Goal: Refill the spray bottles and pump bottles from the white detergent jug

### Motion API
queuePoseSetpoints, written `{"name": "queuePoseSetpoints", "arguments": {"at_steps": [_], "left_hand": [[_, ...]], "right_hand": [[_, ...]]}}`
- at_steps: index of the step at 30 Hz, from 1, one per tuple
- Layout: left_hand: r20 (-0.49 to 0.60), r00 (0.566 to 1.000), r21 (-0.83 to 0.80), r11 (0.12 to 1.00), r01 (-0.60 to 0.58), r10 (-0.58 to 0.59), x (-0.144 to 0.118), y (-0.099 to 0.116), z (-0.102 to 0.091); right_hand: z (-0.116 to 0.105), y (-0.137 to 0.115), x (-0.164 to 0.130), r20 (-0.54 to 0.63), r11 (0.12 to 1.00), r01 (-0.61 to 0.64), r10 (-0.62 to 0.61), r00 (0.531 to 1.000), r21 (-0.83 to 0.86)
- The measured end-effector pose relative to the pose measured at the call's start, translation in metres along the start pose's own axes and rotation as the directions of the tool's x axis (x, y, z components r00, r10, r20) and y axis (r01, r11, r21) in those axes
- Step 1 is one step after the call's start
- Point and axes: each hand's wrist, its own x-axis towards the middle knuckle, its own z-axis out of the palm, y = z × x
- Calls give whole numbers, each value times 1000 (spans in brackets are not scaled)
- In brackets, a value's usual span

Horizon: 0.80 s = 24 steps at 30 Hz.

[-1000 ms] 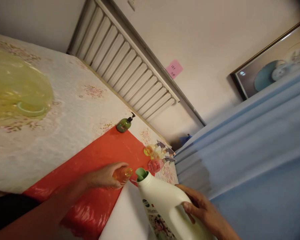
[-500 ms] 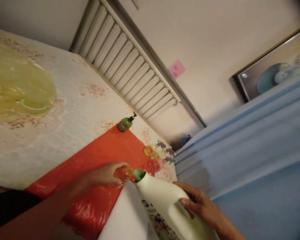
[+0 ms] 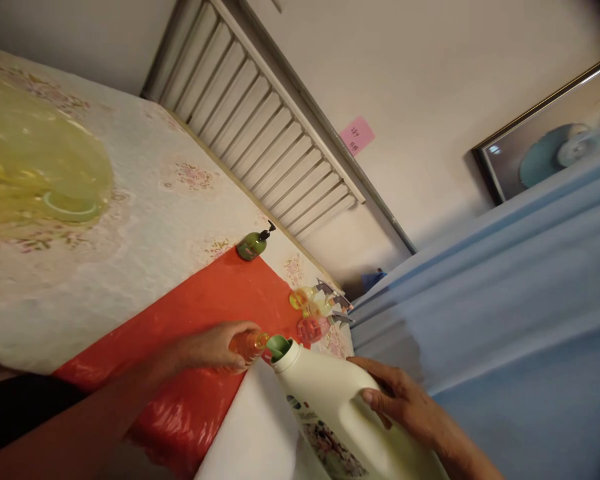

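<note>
The small orange bottle (image 3: 249, 344) stands on the red sheet (image 3: 200, 320) near its right edge, with the left hand (image 3: 215, 347) wrapped around its body, fingers closed on it. Its open top sits just beside the green spout (image 3: 279, 347) of the big white jug (image 3: 340, 413), which is tipped over so the spout points down toward the little bottle (whether the two rims touch is too close to tell). The right hand (image 3: 405, 407) clasps the jug by its handle side, thumb across the top and fingers curled under, holding it firmly. A printed label (image 3: 325, 447) shows on the jug's lower face. Under the jug lies a white sheet (image 3: 250, 433) overlapping the red one.

Just beyond the spout, at the table's far corner, stands a cluster of small spray bottles (image 3: 315, 313), one pink, others yellowish, with grey triggers. Farther up the red sheet's edge is a green pump bottle (image 3: 253, 245). The table carries a pale flowered cloth (image 3: 145, 220), and a yellow translucent basin (image 3: 35, 173) sits at the left. Behind are a white radiator (image 3: 260, 127), a pink note (image 3: 357, 135) on the wall, a framed picture (image 3: 550, 140) and blue fabric (image 3: 505, 300) at the right.
</note>
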Motion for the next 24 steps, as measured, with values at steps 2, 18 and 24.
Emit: {"name": "queuePoseSetpoints", "arguments": {"at_steps": [2,18,24], "left_hand": [[-3,1000,-15,1000,-7,7,0,-1,0],[6,999,-39,999,-33,33,1,-5,-1],[3,1000,-29,1000,-10,10,0,-3,-1]], "right_hand": [[-1,-2,0,7,1000,3,-3,1000,-5],[-5,-17,2,26,999,-16,17,1000,-34],[-8,-18,3,25,997,-20,22,999,-69]]}}
